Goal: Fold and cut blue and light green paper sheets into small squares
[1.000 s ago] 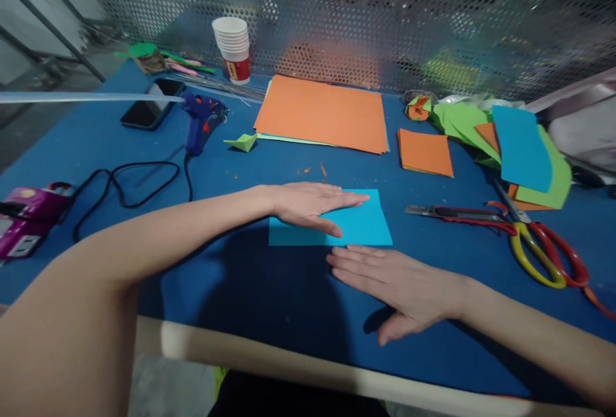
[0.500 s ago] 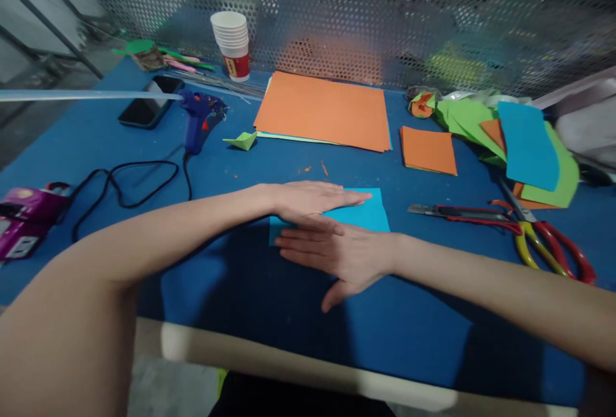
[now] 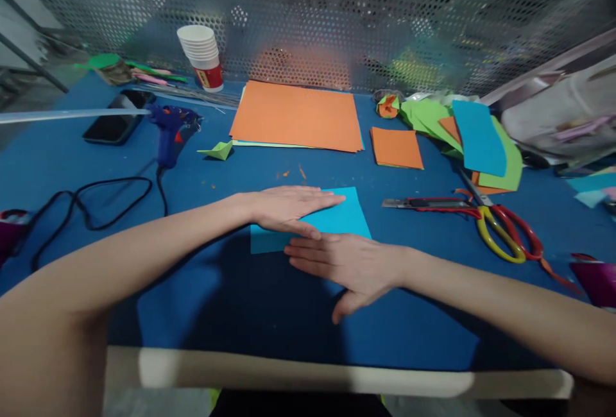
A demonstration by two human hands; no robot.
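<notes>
- Dial centred on the blue sheet (image 3: 342, 213), flat on the counter (image 3: 216, 314); 12 o'clock points away from the person.
- Left hand (image 3: 289, 207): palm down across the sheet's upper-left part, fingers straight, gripping nothing. Main risk: uneven pressure could let the sheet swivel.
- Right hand (image 3: 351, 263): flat, nothing held, over the near edge at 5–6 o'clock, thumb splayed. A hard sideways stroke might drag or crease that edge. Contact with the left thumb: cannot tell.
- Near edge partly hidden under hand and shadow; a misaligned edge could go unnoticed.
- Cutter (image 3: 433, 203) at 3 o'clock, metal end toward the sheet; blade exposure unclear. A wide rightward sweep could nick fingers.
- Glue gun (image 3: 167, 135) at 10 o'clock, its cord (image 3: 103, 181) near the left forearm; a snag could tip it. Heat unknown.
- Orange scraps (image 3: 294, 173) near 11–12 o'clock; if one slips beneath the sheet, expect a bump.
</notes>
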